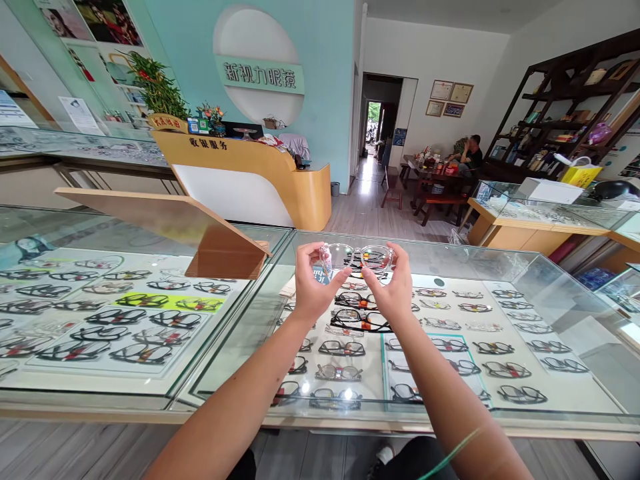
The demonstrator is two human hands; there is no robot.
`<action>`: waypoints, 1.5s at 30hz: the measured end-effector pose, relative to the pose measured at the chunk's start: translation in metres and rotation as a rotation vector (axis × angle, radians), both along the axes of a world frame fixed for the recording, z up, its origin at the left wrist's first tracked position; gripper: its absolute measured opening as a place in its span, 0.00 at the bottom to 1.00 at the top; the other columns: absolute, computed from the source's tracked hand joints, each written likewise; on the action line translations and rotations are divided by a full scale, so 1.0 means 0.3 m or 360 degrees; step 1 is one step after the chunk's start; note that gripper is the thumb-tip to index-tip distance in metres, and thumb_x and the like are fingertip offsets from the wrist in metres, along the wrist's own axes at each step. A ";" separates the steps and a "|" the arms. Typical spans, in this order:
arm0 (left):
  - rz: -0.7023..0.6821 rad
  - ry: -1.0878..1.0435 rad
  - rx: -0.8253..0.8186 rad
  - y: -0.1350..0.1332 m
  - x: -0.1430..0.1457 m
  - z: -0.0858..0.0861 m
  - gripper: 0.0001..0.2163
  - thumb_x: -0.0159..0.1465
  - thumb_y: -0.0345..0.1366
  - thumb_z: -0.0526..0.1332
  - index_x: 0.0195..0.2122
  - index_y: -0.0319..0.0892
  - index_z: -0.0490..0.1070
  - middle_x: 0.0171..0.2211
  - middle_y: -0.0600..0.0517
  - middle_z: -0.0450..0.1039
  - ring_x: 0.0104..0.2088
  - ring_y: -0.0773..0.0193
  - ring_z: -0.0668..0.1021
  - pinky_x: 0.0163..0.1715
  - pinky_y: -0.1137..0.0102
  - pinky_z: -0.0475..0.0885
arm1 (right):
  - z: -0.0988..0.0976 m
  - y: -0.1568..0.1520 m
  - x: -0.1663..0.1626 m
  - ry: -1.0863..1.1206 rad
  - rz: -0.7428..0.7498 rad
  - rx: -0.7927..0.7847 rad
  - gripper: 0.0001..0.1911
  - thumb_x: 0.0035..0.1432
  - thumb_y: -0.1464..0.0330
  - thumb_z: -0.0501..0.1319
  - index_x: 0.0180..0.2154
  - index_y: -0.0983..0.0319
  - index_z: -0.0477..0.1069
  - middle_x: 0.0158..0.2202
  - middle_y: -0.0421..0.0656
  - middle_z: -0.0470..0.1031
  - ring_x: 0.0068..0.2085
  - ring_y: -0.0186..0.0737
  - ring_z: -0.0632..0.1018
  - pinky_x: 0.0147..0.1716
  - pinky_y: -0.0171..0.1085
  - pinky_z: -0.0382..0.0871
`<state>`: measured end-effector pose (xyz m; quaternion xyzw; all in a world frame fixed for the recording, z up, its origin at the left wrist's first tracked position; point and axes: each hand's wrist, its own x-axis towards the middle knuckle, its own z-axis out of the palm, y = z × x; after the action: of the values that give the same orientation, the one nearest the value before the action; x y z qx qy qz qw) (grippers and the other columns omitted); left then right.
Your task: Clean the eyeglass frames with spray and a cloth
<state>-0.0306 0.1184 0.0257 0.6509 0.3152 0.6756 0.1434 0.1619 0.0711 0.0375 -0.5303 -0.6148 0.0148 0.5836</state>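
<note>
Between my two hands I hold a pair of clear-framed eyeglasses (357, 252) up above the glass display case (450, 257). My left hand (314, 283) is closed on the left side of the frame, its thumb by the lower edge of that lens. On the other side, my right hand (391, 283) pinches the right end, with the thumb near the right lens. Beneath the hands, dark-framed glasses (361, 321) lie on top of the case or inside it; I cannot tell which.
Rows of eyeglasses (506, 370) fill the case. A tilted wooden-framed mirror or board (225, 257) stands on the left counter. Beyond are a yellow cashier desk (310, 193), a seated person (470, 157) at a dark table, and another showcase (530, 217) at right.
</note>
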 end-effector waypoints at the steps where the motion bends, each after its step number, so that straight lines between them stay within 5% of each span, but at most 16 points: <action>1: -0.0001 0.0002 -0.0001 0.001 0.000 -0.001 0.31 0.63 0.51 0.78 0.62 0.50 0.67 0.53 0.46 0.70 0.49 0.57 0.78 0.57 0.57 0.77 | -0.003 0.002 0.001 0.0001 -0.0001 0.0002 0.38 0.67 0.45 0.67 0.68 0.56 0.63 0.50 0.48 0.77 0.49 0.51 0.78 0.53 0.53 0.73; 27: 0.0234 0.0095 0.0170 -0.019 0.000 0.023 0.33 0.59 0.50 0.81 0.60 0.48 0.68 0.53 0.46 0.71 0.46 0.57 0.77 0.51 0.57 0.77 | -0.032 0.023 0.001 0.0114 0.0120 -0.0051 0.35 0.69 0.49 0.66 0.67 0.58 0.59 0.53 0.51 0.79 0.55 0.53 0.81 0.57 0.55 0.75; 45: 0.0182 0.0075 0.0086 -0.006 0.004 0.016 0.34 0.60 0.55 0.79 0.61 0.48 0.68 0.55 0.44 0.72 0.53 0.52 0.80 0.58 0.52 0.78 | -0.027 0.021 0.001 0.0099 0.0068 0.0022 0.36 0.68 0.50 0.67 0.68 0.57 0.59 0.59 0.54 0.78 0.59 0.56 0.80 0.59 0.57 0.75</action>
<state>-0.0294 0.1165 0.0305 0.6511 0.3367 0.6755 0.0794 0.1621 0.0773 0.0293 -0.5124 -0.6076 0.0396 0.6056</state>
